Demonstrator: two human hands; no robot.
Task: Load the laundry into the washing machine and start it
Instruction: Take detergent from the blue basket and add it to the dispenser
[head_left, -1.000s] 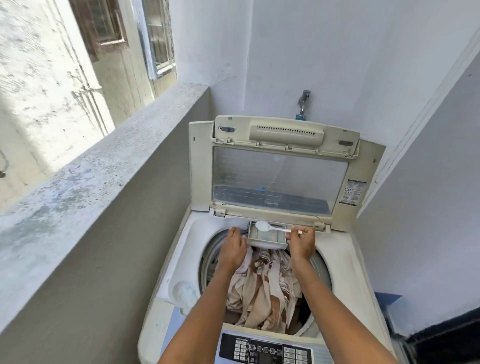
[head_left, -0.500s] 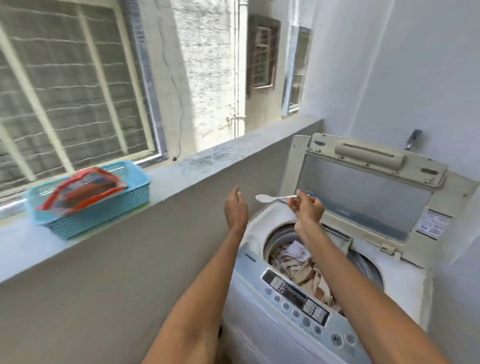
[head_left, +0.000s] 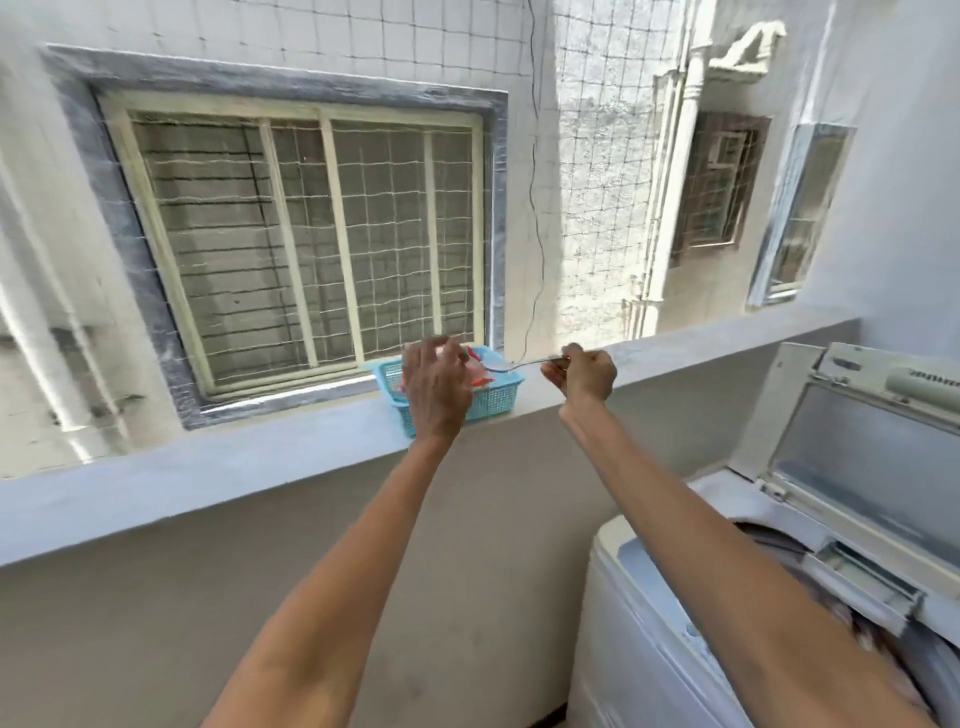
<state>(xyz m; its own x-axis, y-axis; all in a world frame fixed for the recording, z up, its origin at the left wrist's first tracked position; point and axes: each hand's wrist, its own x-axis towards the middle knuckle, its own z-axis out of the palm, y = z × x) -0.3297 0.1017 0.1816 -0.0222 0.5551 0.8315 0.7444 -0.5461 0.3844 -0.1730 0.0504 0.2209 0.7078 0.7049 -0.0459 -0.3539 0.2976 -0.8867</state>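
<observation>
A blue plastic basket (head_left: 493, 399) stands on the ledge and holds a red and white detergent bag (head_left: 477, 370). My left hand (head_left: 435, 387) hovers over the basket with relaxed fingers, in front of the bag. My right hand (head_left: 583, 375) pinches the handle of a white spoon (head_left: 511, 366), whose bowl reaches over the basket. The top-loading washing machine (head_left: 675, 613) stands at the lower right with its lid (head_left: 862, 441) raised. Its detergent drawer (head_left: 865, 579) is pulled out, and laundry (head_left: 878, 639) lies in the drum.
The concrete ledge (head_left: 234, 462) runs across the view at chest height. Behind it hangs netting in front of a barred window (head_left: 311, 244) of the facing building. A white wall closes the right side behind the machine.
The view has swung left from the machine to the ledge. Both hands moved away from the detergent drawer to the blue basket, the right still carrying the spoon.
</observation>
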